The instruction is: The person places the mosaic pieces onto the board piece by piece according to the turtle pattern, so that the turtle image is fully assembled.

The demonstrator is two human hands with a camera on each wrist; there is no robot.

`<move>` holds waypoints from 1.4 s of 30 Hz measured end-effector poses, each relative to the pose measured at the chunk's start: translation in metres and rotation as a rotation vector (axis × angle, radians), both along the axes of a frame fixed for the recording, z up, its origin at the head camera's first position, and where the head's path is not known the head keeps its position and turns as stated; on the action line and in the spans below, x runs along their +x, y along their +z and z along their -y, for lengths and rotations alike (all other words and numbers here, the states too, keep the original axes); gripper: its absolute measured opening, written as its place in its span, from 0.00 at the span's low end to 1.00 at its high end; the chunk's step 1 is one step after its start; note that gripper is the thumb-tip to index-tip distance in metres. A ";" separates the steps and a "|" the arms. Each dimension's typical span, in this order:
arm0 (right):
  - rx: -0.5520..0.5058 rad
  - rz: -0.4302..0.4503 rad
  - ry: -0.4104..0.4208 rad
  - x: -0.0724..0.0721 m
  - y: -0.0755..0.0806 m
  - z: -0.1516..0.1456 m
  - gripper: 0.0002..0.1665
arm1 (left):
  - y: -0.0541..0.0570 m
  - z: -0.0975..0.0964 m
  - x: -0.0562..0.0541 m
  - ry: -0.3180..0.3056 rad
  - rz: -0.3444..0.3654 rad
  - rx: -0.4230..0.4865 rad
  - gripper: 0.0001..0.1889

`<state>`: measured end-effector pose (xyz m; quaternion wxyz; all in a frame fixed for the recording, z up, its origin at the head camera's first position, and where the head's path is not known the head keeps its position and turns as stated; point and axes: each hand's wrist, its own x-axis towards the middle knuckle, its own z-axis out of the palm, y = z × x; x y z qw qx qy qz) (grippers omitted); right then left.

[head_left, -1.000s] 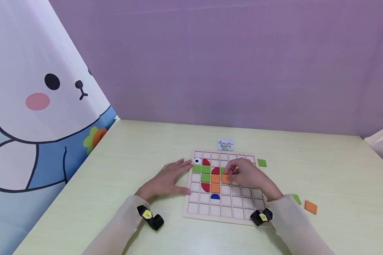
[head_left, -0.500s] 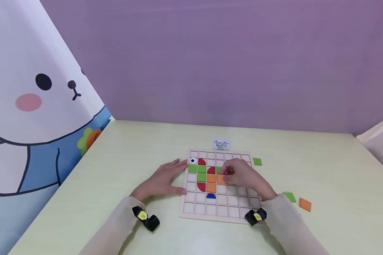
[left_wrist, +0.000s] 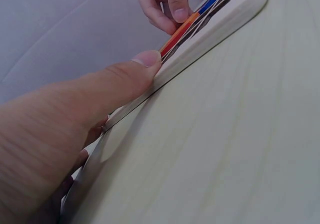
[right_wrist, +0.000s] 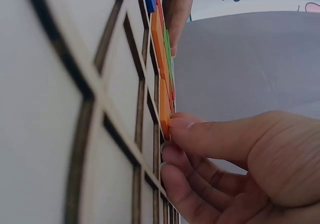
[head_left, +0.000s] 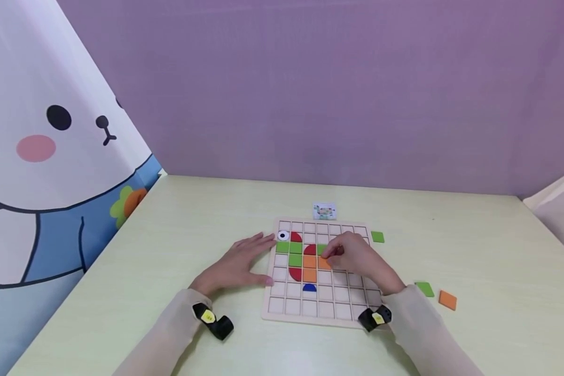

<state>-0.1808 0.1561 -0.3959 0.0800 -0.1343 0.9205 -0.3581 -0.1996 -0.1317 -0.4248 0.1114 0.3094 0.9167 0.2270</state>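
A pale wooden grid board [head_left: 317,310] lies on the table with colored tiles set in its cells. My right hand [head_left: 355,256] pinches an orange square tile [right_wrist: 164,107], which sits in a cell beside another orange tile [head_left: 309,261]. At the board's left edge rests my left hand [head_left: 235,267], fingers spread, its thumb [left_wrist: 127,77] touching the rim. Green tiles [head_left: 295,260], red quarter-round tiles [head_left: 295,273], a blue half-round tile [head_left: 309,288] and an eye tile [head_left: 283,235] fill other cells. Part of the green tile [head_left: 321,248] above the pinched one is covered by my right hand.
Behind the board lies a small picture card [head_left: 325,211]. A loose green tile [head_left: 378,237] is near its upper right corner. Another green tile [head_left: 424,289] and an orange tile [head_left: 448,300] lie right of my right wrist. A purple cloth [head_left: 310,94] hangs behind the table.
The head view has shifted, so everything appears a little further left. The orange tile in my right hand looks flatter in its cell than a second ago. My left hand stays on the board's edge.
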 end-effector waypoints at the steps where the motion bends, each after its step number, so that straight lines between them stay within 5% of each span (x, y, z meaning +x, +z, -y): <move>1: 0.002 0.000 -0.003 0.000 0.000 0.000 0.08 | 0.000 0.000 0.000 0.000 0.001 0.000 0.47; 25: 0.027 0.007 0.020 0.007 0.011 -0.005 0.09 | 0.001 0.000 0.000 -0.007 0.003 0.004 0.47; 42: 0.104 -0.011 -0.043 0.029 0.021 -0.038 0.07 | 0.002 0.001 0.001 -0.003 0.008 0.009 0.47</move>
